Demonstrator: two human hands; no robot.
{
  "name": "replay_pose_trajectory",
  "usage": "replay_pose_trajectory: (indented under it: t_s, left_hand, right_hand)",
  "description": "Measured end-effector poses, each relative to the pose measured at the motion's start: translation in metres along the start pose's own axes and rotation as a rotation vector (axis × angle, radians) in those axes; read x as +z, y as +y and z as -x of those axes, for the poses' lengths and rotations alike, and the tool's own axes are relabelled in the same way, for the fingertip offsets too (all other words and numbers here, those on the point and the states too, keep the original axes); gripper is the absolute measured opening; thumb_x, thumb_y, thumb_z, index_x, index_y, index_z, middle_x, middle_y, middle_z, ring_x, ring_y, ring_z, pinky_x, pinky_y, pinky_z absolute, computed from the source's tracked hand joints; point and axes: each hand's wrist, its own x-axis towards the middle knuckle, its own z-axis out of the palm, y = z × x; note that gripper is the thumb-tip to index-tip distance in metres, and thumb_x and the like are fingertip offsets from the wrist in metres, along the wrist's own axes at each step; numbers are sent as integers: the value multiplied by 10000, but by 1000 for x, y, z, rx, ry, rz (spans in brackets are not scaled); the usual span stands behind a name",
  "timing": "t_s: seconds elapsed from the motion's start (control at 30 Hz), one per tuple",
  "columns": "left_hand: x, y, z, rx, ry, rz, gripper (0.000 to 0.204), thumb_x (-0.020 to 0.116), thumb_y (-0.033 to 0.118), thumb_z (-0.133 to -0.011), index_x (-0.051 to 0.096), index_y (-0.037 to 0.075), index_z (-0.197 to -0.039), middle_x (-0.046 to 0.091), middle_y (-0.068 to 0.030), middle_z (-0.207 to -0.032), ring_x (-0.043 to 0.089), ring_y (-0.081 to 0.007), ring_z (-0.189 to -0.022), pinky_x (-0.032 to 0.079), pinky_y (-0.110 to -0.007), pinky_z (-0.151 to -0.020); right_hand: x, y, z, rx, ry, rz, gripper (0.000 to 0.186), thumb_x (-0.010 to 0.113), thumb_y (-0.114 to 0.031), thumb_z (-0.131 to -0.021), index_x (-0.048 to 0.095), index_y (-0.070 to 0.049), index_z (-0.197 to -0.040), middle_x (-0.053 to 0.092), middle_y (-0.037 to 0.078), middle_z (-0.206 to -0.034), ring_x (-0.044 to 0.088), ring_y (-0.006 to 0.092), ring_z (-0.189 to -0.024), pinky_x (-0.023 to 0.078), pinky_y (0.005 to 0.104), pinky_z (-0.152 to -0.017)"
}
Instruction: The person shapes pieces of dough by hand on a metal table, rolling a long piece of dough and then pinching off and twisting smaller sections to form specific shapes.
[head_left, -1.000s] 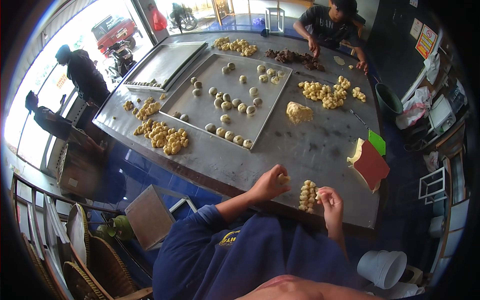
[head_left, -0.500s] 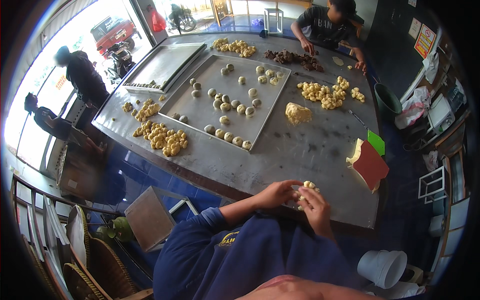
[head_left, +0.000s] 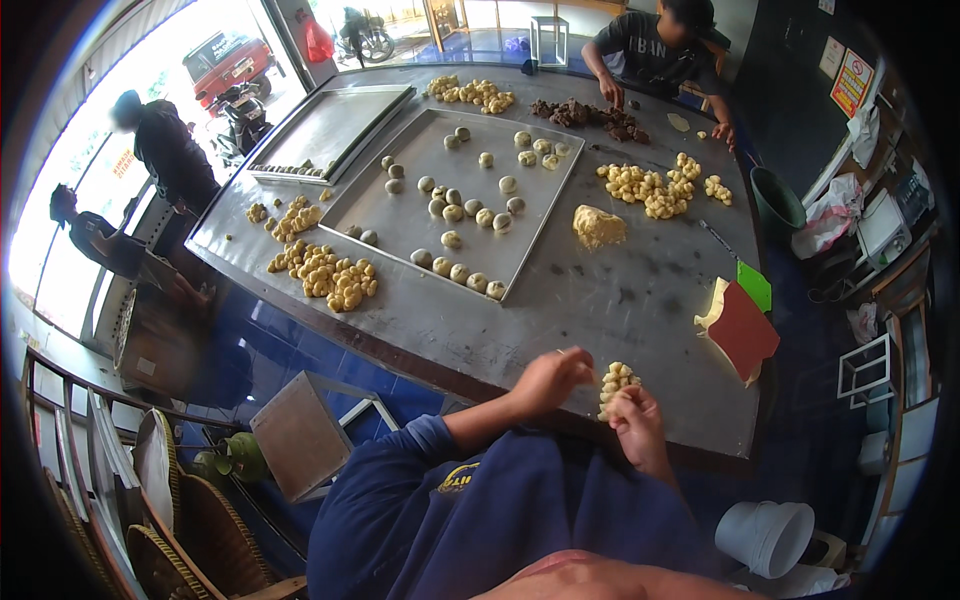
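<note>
A small heap of pale yellow dough balls [head_left: 614, 384] lies by the table's near edge, between my hands. Just left of it is my left hand [head_left: 556, 382], raised with its fingers curled and slightly blurred; whatever may be inside is hidden. My right hand [head_left: 638, 417] is at the heap's right side, thumb and fingers pinched together, and I cannot make out what they hold. Farther off, a metal tray [head_left: 390, 225] carries several greyish-green round balls [head_left: 443, 208].
More yellow dough balls are heaped at left [head_left: 325, 277] and far right [head_left: 655, 190]. A dough lump [head_left: 598, 227], green scraper [head_left: 752, 287] and red sheet [head_left: 742, 330] lie on the table [head_left: 540, 330]. Across it, a co-worker [head_left: 655, 55] reaches to a brown filling heap [head_left: 590, 118].
My hands have moved apart, uncovering the small dough heap between them. The left has curled and drawn left; the right has closed into a pinch. The co-worker's hands stay about the same.
</note>
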Motion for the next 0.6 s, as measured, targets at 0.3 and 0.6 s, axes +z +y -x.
replay_pose_trajectory:
  t_s: [0.3,0.6]
  left_hand:
    - [-24,-20,2,-52,123,-46,290,703,128,-818,553,52,-1054,670,-146,-952,660,-348,-895,517,-409,-779]
    - [-1,-23,7,50,-186,38,323,650,116,-894,641,61,-1212,705,-154,-953,688,-245,-824,532,-361,-755]
  right_hand:
    - [-37,-16,13,-430,195,1172,140,649,-38,-870,652,5,-1004,627,142,-953,616,308,-899,501,366,-814]
    - [-9,-16,11,-545,99,1253,264,702,-34,-816,682,-22,-1079,674,163,-1086,645,318,-988,509,400,-840]
